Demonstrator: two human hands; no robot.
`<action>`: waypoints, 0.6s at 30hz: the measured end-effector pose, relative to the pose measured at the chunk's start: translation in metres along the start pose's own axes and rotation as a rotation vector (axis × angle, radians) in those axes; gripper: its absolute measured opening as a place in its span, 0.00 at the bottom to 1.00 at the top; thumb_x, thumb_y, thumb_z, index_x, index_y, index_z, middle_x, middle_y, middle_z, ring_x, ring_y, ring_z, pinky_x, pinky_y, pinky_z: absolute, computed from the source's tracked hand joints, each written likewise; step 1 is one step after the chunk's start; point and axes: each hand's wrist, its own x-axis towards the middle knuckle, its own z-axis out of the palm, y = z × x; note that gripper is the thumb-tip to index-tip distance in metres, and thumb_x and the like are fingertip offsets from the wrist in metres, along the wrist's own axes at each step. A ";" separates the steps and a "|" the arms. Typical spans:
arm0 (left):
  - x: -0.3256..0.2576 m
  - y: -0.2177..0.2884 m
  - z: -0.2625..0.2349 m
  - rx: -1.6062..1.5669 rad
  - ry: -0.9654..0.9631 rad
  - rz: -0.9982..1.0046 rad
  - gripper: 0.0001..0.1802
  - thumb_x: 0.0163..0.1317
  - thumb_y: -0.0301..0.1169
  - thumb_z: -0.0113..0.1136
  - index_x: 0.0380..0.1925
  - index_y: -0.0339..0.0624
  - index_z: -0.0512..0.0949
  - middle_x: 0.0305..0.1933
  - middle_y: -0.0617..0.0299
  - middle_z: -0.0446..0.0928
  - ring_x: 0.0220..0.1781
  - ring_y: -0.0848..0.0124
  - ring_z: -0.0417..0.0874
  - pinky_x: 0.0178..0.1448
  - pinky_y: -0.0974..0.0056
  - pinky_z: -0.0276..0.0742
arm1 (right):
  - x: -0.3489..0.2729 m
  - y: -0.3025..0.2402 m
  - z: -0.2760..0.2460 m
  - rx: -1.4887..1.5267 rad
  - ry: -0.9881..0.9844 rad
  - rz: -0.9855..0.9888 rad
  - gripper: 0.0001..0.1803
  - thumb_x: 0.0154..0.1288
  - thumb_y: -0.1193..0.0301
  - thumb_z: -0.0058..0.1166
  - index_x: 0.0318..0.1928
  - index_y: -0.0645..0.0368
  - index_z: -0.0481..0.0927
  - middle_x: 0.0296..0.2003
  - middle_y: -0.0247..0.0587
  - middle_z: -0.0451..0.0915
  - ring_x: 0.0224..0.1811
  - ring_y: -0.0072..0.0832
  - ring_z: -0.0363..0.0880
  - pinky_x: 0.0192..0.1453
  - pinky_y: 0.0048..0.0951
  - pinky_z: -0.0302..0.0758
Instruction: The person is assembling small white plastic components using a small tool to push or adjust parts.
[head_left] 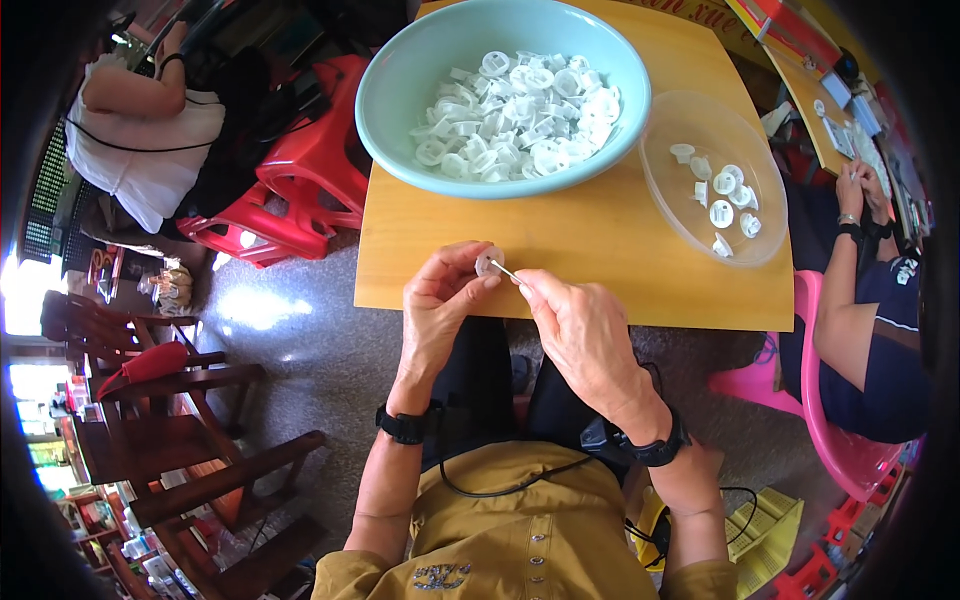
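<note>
Pinching white disc (488, 261) in left hand (438, 305), fingers closed on its rim, just above near edge of counter (600, 260). Right hand (580, 325) fingers closed on thin pin (506, 271), tip touching disc. I judge step as pin insertion into disc, partway. Next move calls for steady alignment, light push, disc held square. Blue bowl (400, 90) full of white parts beyond; clear dish (690, 215) right holds few pieces. Another person sits far right.
</note>
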 end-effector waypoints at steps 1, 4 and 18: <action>0.000 0.000 0.000 -0.001 0.010 0.012 0.19 0.59 0.17 0.62 0.51 0.34 0.75 0.50 0.57 0.79 0.51 0.72 0.80 0.58 0.67 0.75 | 0.000 0.000 0.000 0.001 -0.013 0.015 0.06 0.67 0.71 0.51 0.40 0.57 0.80 0.25 0.48 0.81 0.28 0.44 0.81 0.31 0.40 0.76; 0.001 0.001 0.000 0.032 -0.019 0.015 0.19 0.59 0.17 0.62 0.52 0.34 0.75 0.49 0.57 0.79 0.51 0.72 0.80 0.58 0.67 0.75 | 0.000 0.004 0.001 0.034 -0.012 0.042 0.07 0.68 0.70 0.50 0.38 0.58 0.80 0.23 0.49 0.80 0.27 0.46 0.80 0.31 0.41 0.76; 0.000 0.002 0.005 0.123 -0.044 0.024 0.19 0.60 0.16 0.60 0.52 0.34 0.75 0.49 0.58 0.78 0.52 0.71 0.80 0.59 0.68 0.75 | -0.002 0.019 0.003 0.220 -0.002 -0.060 0.10 0.70 0.72 0.47 0.41 0.65 0.79 0.23 0.54 0.77 0.27 0.51 0.76 0.31 0.43 0.71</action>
